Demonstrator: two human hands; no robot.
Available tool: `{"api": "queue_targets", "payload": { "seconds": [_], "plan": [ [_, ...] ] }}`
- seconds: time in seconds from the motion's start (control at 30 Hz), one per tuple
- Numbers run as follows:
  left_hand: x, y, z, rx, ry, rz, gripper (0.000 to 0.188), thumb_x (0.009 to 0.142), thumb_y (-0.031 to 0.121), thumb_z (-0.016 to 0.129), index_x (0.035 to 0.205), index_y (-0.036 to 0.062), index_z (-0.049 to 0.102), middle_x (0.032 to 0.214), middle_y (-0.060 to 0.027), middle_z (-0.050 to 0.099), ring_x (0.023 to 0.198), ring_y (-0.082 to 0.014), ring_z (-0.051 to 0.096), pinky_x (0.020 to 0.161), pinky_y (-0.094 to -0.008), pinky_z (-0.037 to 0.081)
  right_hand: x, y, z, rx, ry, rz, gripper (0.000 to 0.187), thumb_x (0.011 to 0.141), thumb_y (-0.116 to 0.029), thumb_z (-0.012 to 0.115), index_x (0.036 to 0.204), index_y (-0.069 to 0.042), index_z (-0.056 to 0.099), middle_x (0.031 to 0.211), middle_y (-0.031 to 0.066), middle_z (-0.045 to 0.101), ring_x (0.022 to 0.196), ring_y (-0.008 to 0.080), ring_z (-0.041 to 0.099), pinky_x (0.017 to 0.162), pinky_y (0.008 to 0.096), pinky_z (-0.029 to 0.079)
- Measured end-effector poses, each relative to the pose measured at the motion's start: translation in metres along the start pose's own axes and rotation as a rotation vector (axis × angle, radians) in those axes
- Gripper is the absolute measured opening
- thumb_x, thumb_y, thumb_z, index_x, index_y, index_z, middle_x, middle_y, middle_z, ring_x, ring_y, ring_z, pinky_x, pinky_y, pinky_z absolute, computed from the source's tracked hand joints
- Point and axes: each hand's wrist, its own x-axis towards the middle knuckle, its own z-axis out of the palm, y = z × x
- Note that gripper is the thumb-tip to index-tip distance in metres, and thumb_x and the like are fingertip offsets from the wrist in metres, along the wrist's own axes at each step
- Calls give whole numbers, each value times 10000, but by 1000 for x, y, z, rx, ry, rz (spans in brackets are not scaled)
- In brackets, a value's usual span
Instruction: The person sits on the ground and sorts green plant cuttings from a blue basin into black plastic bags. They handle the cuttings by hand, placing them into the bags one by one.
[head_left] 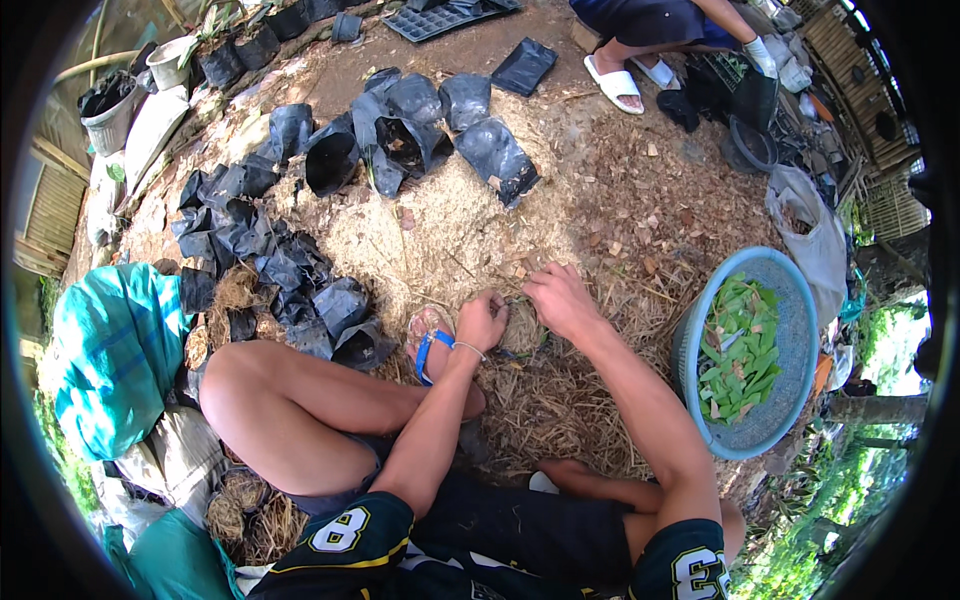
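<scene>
Low in front of me, my left hand and my right hand are close together above the ground. The fingers of both are drawn together in a pinch. A thin dark bit shows between the fingertips, too small to name. Just below it sits a small clump of dry, straw-like fibre; I cannot tell whether either hand touches it. My left wrist is beside my foot in a blue-strapped sandal. To the right of my right forearm stands a round blue basin with cut green leaves in it.
Black plastic grow bags lie scattered ahead and to the left. A teal sack stands at far left. Wood chips and straw cover the ground. Another person in white slides crouches at the top right, near a seedling tray.
</scene>
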Motion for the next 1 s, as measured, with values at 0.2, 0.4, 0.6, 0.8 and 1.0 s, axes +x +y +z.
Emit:
{"api": "queue_targets", "payload": {
  "seconds": [0.2, 0.4, 0.6, 0.8, 1.0],
  "plan": [
    [4, -5, -3, -42, -49, -19, 200, 845, 112, 734, 1019, 15, 724, 832, -143, 749, 741, -247, 736, 752, -369, 594, -1, 1, 5, 32, -62, 14, 247, 845, -19, 644, 1023, -108, 790, 1096, 20, 742, 1112, 252, 589, 1000, 413, 427],
    [3, 4, -10, -69, -33, 166, 295, 832, 28, 699, 1125, 28, 732, 922, -153, 733, 767, -259, 702, 759, -383, 579, 1, -3, 5, 22, -149, 38, 271, 832, -67, 680, 1075, -113, 791, 1130, 19, 745, 1234, 249, 566, 1088, 435, 381],
    [-2, 9, -11, -32, -53, 72, 230, 808, 30, 681, 1032, 2, 722, 934, -212, 727, 857, -364, 724, 813, -442, 581, 0, -6, 21, -93, -38, -28, 231, 869, -72, 631, 1015, -126, 802, 1053, 18, 765, 1215, 238, 583, 1108, 474, 358],
    [-3, 14, -11, -58, -10, 27, 155, 828, 37, 697, 978, 7, 723, 829, -180, 737, 743, -312, 733, 733, -406, 592, -5, -2, 37, -113, 124, -109, 177, 857, -89, 644, 952, -118, 789, 941, 24, 768, 1128, 229, 622, 1125, 510, 353],
    [-3, 16, -13, -103, -27, -11, 181, 832, 33, 710, 1012, 20, 725, 828, -168, 747, 721, -265, 739, 730, -387, 598, -8, -2, 45, -204, 161, -148, 171, 832, -93, 672, 965, -122, 777, 919, 29, 766, 1116, 231, 629, 1159, 543, 334]
  ]
}}
